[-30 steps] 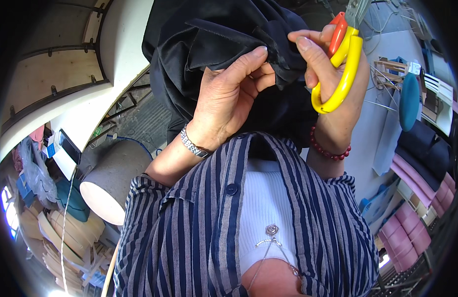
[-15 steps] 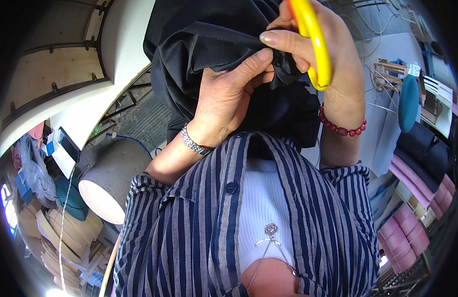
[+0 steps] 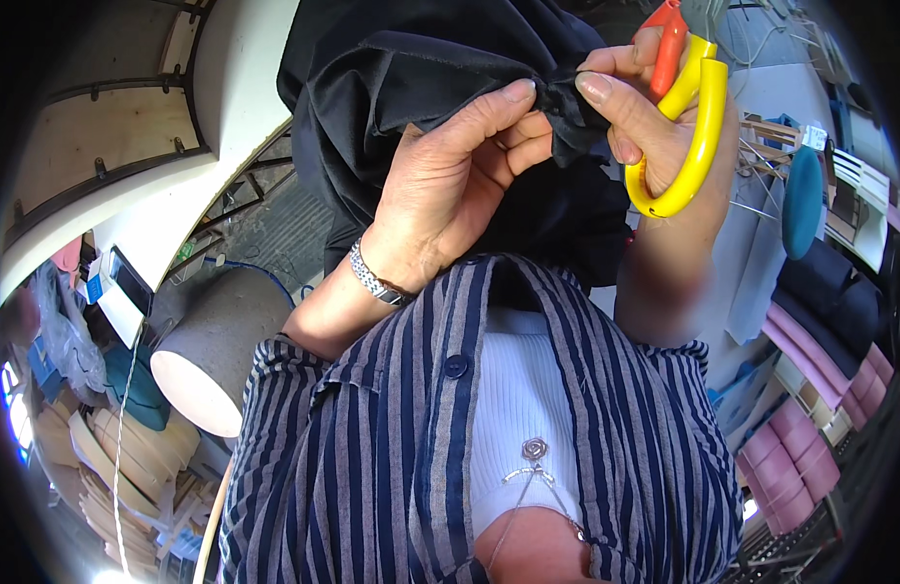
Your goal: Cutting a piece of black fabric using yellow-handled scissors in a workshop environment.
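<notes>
At upper centre of the frame, the left hand [image 3: 450,161] pinches the black cloth [image 3: 421,78] and the right hand [image 3: 664,136], scissors [image 3: 705,144] hooked in its palm, seems to pinch it just beside, probably best done with even tension and blades [image 3: 703,19] pointed away.

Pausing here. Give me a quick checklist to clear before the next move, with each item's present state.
1. Left hand grips the black fabric: ok, thumb and fingers pinch its edge.
2. Right hand is at the fabric: ok, its thumb and a finger are close to the left thumb.
3. Yellow-handled scissors are held: ok, they hang in the right hand.
4. Scissor blades closed: cannot tell, the upper edge cuts them off.
5. Whole fabric in view: not ok, it runs out past the upper edge.
</notes>
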A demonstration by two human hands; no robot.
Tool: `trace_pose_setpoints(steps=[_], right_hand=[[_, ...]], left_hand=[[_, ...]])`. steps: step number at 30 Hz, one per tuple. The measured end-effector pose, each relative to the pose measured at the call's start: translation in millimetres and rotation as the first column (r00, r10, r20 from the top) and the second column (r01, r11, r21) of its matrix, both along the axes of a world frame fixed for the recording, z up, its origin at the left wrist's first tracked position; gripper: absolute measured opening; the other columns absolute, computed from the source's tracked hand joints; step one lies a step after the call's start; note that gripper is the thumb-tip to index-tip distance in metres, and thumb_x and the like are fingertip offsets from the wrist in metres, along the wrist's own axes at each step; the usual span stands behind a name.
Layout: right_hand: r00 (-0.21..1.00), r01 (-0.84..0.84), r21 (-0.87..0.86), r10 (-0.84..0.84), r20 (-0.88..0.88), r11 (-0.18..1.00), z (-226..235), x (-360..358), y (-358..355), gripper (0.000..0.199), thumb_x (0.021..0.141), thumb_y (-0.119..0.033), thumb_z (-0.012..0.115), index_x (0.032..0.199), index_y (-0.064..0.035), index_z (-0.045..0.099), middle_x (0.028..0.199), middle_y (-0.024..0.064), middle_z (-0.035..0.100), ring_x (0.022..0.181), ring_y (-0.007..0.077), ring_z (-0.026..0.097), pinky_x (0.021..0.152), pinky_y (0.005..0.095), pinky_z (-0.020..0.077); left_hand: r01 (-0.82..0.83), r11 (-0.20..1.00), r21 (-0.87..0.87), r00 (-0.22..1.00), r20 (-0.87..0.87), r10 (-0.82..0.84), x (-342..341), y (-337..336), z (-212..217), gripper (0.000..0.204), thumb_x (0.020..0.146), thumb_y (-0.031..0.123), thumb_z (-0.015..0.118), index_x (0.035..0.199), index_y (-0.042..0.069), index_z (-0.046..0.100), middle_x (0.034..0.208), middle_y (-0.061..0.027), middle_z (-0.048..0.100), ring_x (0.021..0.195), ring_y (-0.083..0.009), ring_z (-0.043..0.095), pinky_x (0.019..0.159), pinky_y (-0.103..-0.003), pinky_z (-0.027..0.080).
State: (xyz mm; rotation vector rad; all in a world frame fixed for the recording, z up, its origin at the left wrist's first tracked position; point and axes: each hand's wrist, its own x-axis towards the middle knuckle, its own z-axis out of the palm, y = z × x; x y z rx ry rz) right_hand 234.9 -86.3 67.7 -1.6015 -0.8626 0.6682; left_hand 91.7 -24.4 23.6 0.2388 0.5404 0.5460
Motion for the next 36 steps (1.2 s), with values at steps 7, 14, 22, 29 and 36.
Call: trace_pose_setpoints(steps=[7, 14, 22, 29, 36], right_hand=[[0.999, 0.040, 0.013, -0.041, 0.028, 0.999, 3.0, -5.5, 6.7, 0.021, 0.074, -0.005, 0.069, 0.090, -0.0022, 0.055, 0.082, 0.0124, 0.065, 0.046, 0.0045, 0.047, 0.042, 0.0156, 0.0340], [0.995, 0.099, 0.058, -0.100, 0.009, 0.993, 9.0, -11.2, 0.9, 0.019, 0.077, -0.004, 0.067, 0.089, -0.0014, 0.053, 0.091, 0.0164, 0.066, 0.043, 0.0043, 0.044, 0.041, 0.0152, 0.0330], [0.995, 0.094, 0.011, -0.094, 0.022, 0.996, 1.3, -18.4, -13.5, 0.030, 0.070, -0.002, 0.075, 0.092, -0.0042, 0.053, 0.086, 0.0098, 0.064, 0.049, 0.0033, 0.048, 0.042, 0.0140, 0.0349], [0.989, 0.149, 0.027, -0.149, -0.022, 0.988, -1.6, -13.8, -9.4, 0.030, 0.071, -0.003, 0.075, 0.092, -0.0051, 0.054, 0.080, 0.0083, 0.063, 0.049, 0.0042, 0.050, 0.041, 0.0142, 0.0352], [0.983, 0.181, 0.006, -0.181, -0.038, 0.983, 0.3, -12.1, -11.1, 0.029, 0.072, -0.005, 0.074, 0.092, -0.0053, 0.054, 0.079, 0.0077, 0.062, 0.046, 0.0037, 0.049, 0.040, 0.0144, 0.0347]], left_hand=[[0.024, 0.999, -0.037, 0.993, 0.116, -0.020, -2.9, 0.4, -6.5, 0.019, 0.086, 0.012, 0.060, 0.098, -0.002, 0.064, 0.089, -0.0118, 0.067, 0.083, -0.0178, 0.066, 0.078, -0.029, 0.054], [0.027, 0.999, -0.039, 0.993, 0.112, -0.022, -1.5, -1.7, -6.2, 0.019, 0.086, 0.012, 0.060, 0.099, -0.001, 0.064, 0.090, -0.0113, 0.067, 0.084, -0.0177, 0.065, 0.080, -0.029, 0.053], [0.013, 0.998, -0.054, 0.995, 0.104, -0.007, 1.7, -2.2, -5.3, 0.018, 0.086, 0.013, 0.061, 0.097, 0.000, 0.065, 0.090, -0.0099, 0.066, 0.083, -0.0164, 0.065, 0.078, -0.028, 0.053], [0.009, 0.999, -0.048, 0.997, 0.076, -0.005, 10.6, -5.6, -4.0, 0.017, 0.086, 0.012, 0.061, 0.097, 0.000, 0.065, 0.094, -0.0092, 0.066, 0.089, -0.0164, 0.062, 0.080, -0.029, 0.051], [0.037, 0.996, -0.085, 0.997, 0.076, -0.030, 11.2, -7.5, -3.4, 0.017, 0.087, 0.012, 0.060, 0.098, 0.000, 0.064, 0.092, -0.0103, 0.066, 0.088, -0.0182, 0.064, 0.082, -0.030, 0.052]])
